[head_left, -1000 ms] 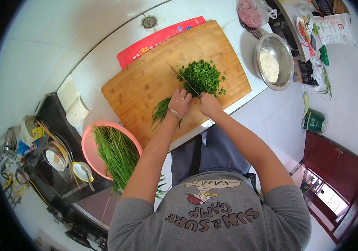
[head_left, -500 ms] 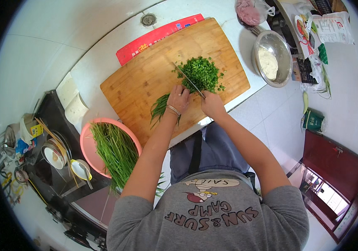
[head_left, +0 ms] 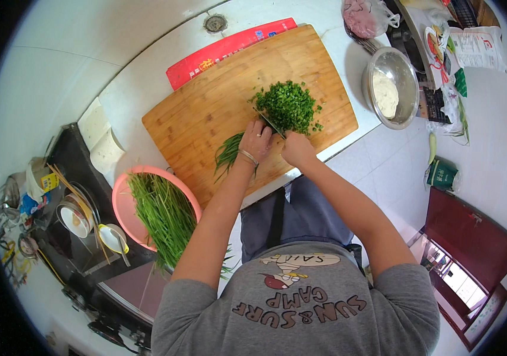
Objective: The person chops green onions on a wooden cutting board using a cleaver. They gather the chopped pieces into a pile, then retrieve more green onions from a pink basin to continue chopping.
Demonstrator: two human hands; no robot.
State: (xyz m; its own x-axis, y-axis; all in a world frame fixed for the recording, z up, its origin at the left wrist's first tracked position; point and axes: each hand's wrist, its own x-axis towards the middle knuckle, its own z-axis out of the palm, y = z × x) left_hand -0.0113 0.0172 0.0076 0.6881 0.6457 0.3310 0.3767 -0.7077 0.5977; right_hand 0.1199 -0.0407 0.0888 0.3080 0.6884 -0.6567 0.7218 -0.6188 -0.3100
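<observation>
My left hand (head_left: 256, 141) presses down on a bunch of green chives (head_left: 228, 152) lying on the wooden cutting board (head_left: 200, 124). The uncut ends stick out to its left. My right hand (head_left: 297, 148) is wrapped round the handle of a kitchen knife (head_left: 270, 121), whose blade stands edge-on close beside my left fingers. Right behind the blade lies a heap of finely chopped chives (head_left: 289, 105), with small bits scattered round it. The knife's handle is hidden in my fist.
Long chives (head_left: 161, 213) fill a pink basin (head_left: 124, 204) at the left. A metal bowl (head_left: 407, 89) of dough (head_left: 386, 95) stands right of the board, below a bag of pinkish meat (head_left: 365, 18). A red packet (head_left: 230, 50) lies along the board's far edge. Bowls (head_left: 75, 221) crowd the dark stove.
The knife blade has come down and tilted beside my left fingers, showing less of its length. My hands have shifted only slightly. The whole view has turned a little.
</observation>
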